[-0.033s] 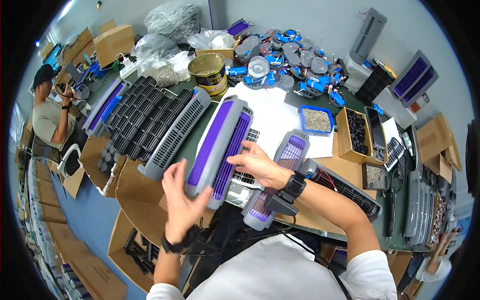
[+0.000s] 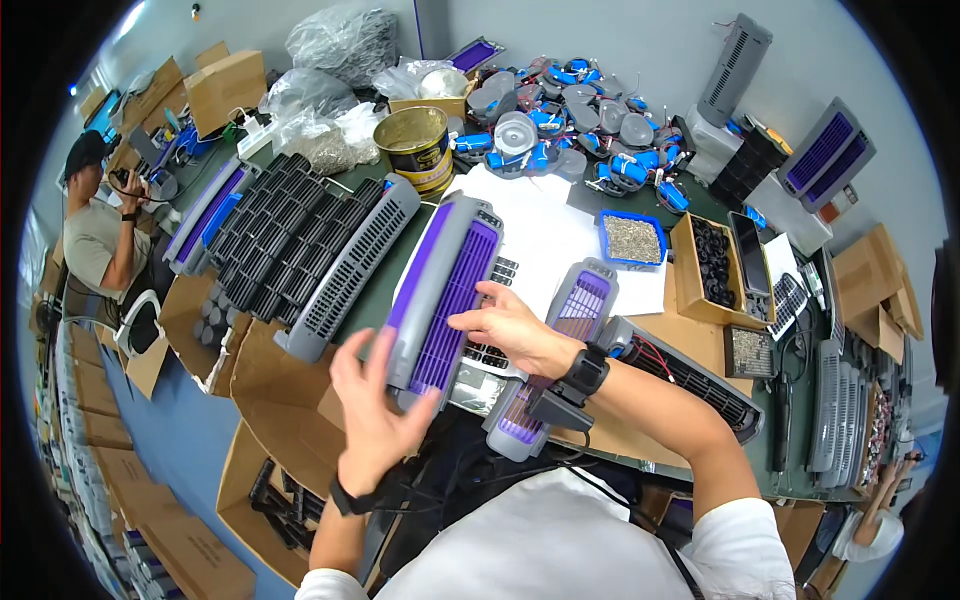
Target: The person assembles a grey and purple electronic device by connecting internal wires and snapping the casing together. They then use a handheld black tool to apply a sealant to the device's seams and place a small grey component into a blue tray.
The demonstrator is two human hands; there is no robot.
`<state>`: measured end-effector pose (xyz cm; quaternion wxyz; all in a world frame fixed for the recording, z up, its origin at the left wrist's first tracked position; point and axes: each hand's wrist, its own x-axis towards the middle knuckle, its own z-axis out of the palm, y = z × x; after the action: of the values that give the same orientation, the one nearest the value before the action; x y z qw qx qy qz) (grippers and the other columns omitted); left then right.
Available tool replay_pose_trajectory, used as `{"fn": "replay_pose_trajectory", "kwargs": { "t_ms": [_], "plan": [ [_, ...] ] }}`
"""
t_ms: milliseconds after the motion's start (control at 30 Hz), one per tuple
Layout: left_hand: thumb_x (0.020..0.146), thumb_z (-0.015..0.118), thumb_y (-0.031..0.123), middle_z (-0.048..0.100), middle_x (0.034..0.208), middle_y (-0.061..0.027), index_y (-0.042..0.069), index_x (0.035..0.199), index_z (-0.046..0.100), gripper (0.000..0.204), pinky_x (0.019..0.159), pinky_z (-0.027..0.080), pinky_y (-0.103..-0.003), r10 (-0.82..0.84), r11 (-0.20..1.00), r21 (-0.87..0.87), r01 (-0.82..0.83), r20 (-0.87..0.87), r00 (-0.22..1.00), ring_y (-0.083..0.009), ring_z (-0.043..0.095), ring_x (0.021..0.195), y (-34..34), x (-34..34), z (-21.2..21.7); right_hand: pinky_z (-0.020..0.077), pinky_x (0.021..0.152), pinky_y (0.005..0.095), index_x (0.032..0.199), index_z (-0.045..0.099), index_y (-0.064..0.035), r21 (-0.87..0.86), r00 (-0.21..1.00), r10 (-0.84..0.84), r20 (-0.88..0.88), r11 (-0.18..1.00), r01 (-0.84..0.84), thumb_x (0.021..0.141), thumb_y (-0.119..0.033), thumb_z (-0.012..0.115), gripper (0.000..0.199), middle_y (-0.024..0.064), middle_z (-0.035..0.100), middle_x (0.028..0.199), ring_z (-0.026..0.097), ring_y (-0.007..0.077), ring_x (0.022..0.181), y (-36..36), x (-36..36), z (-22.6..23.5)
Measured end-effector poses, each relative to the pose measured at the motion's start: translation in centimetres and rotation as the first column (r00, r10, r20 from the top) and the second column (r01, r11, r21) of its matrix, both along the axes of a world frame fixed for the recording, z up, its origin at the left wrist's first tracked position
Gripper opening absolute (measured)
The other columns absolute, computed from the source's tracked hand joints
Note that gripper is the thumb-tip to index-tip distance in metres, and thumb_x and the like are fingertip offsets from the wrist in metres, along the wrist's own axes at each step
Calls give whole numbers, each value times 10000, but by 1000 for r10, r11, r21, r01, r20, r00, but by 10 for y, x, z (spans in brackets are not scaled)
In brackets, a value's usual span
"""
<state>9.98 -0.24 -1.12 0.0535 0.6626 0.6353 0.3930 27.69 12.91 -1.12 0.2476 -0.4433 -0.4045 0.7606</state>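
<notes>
A long grey housing with purple slatted panels [image 2: 455, 300] stands tilted over the white sheets in front of me. My right hand [image 2: 515, 330] has its thumb and index finger at the housing's right edge, gripping it there; the other fingers are partly hidden. My left hand [image 2: 372, 415] is beside the lower end, with fingers spread along the left side and the thumb near the bottom corner. Whether the left fingertips press on it is hard to tell. Just right of it lies a smaller grey unit with purple grilles [image 2: 580, 305], partly behind my right wrist.
Black tubes [image 2: 275, 235] are stacked at left beside a grey slotted cover [image 2: 350, 270]. Blue-and-grey motor parts [image 2: 600, 120] pile up at the back. A blue tray of small screws [image 2: 633, 240] and a box of black parts [image 2: 685, 270] stand right. Another person [image 2: 100, 220] sits far left.
The housing has turned slightly, so its left purple panel shows narrower and the right one wider. My left hand has shifted a little right, its fingers now overlapping the housing's side.
</notes>
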Motion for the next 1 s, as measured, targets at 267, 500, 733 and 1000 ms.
{"fn": "replay_pose_trajectory", "kwargs": {
  "t_ms": [267,500,733,1000],
  "plan": [
    [779,651,79,494,1364,-121,74,1182,643,404,1098,268,-586,-62,998,-59,38,-478,876,-379,405,1305,34,0,-44,420,1029,387,1205,590,-43,781,902,-119,414,555,-285,790,-135,739,450,174,590,1244,536,310,1214,22,26,12],
    [749,665,25,540,1277,-132,59,1144,660,396,1085,302,-538,-12,998,51,32,-357,934,-363,462,1239,34,21,-33,483,899,497,1130,614,-12,443,275,-364,890,545,-711,816,-111,658,333,242,580,1109,563,451,1034,40,101,-14],
    [717,789,211,538,1267,-157,78,1254,609,581,1023,365,-479,-529,837,-108,537,92,843,-376,482,1196,-3,61,-32,484,888,561,1147,561,17,328,115,-345,931,658,-678,761,-58,642,402,296,543,1186,535,475,1113,50,87,-12],
    [665,859,350,268,1508,-301,80,1492,341,1013,1108,262,-574,-602,777,-268,569,-55,797,-473,320,1361,-10,73,-36,514,818,405,1083,593,13,723,605,-454,654,610,-325,797,-110,721,337,207,634,984,650,332,929,23,101,36]
  ]
}}
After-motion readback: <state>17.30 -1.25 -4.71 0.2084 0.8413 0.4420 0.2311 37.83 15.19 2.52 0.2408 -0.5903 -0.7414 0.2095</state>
